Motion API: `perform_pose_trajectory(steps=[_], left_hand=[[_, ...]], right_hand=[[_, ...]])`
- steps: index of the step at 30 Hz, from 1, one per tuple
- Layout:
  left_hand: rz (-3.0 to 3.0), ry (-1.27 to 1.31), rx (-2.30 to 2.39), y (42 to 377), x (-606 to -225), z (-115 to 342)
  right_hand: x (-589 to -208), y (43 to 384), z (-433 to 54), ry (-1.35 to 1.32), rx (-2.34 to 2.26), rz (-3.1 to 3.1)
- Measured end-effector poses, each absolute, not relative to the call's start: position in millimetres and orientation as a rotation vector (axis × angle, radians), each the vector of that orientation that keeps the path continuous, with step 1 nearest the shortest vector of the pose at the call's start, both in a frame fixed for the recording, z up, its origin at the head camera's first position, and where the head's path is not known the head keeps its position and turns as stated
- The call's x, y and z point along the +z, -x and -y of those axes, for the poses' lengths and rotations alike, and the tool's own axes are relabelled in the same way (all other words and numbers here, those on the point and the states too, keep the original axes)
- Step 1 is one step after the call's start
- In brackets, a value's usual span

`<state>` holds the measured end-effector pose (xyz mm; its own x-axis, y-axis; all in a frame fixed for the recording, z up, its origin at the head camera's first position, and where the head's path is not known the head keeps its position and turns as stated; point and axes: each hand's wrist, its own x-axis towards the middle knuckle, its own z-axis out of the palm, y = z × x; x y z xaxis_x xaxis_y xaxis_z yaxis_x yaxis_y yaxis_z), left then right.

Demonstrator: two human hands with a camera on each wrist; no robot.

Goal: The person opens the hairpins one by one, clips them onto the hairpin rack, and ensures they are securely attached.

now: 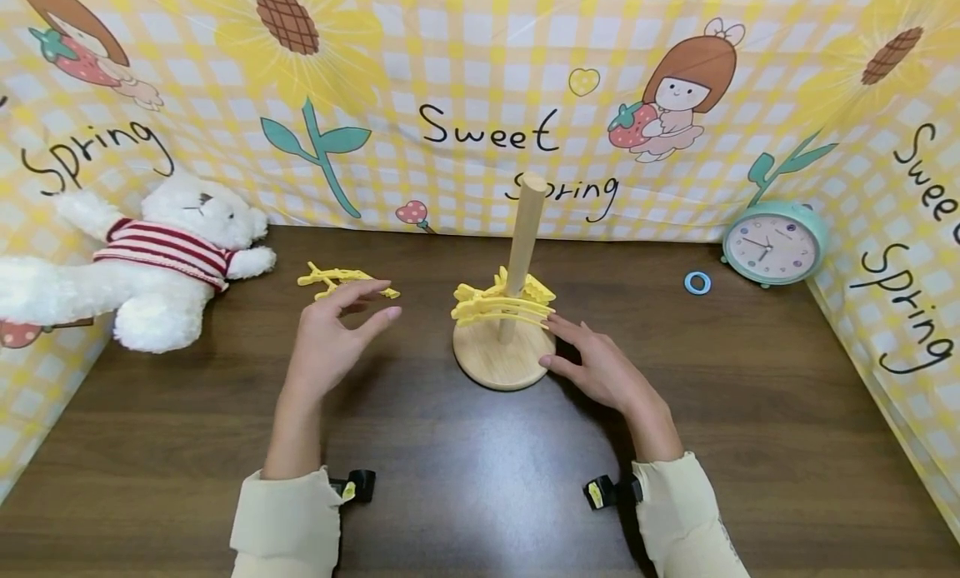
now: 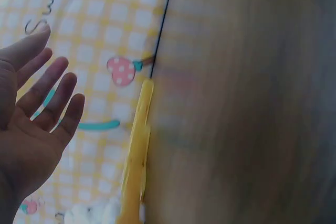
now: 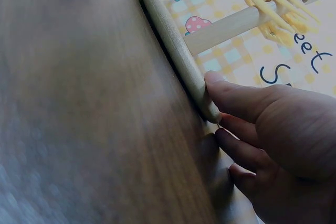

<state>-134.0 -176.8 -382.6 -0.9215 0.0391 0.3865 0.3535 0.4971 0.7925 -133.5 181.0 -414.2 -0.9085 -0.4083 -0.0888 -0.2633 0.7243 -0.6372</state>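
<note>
2 cream sleeves (image 1: 288, 520) up front. L hand (image 1: 332, 338), fingers apart, nr branched yellow pcs (image 1: 337, 274) on dk wood-grain table (image 1: 450, 478). R hand (image 1: 603, 366), fingers relaxed, touches pale wood base (image 1: 498, 366); thin curved yellow pcs (image 1: 477, 299) cluster round its smooth post (image 1: 528, 228).

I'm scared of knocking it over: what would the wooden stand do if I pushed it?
The wooden stand might tip if pushed near the top, because its post is tall and thin. Pushed low, it would probably slide, since its round base lies flat on the table.
</note>
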Motion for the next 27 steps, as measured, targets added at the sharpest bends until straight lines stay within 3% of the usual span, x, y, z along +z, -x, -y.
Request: perform_pose_trajectory(steps=[6,27], left_hand=[[2.571,0.223,-1.424,127.3,-381.1,204.8],[3.02,0.346,-1.42,107.0,-397.0,282.5]], right_hand=[[-415.1,133.5,-181.3,0.54,-0.949,-2.708],[-414.9,133.9,-181.2,0.535,-0.952,-2.706]])
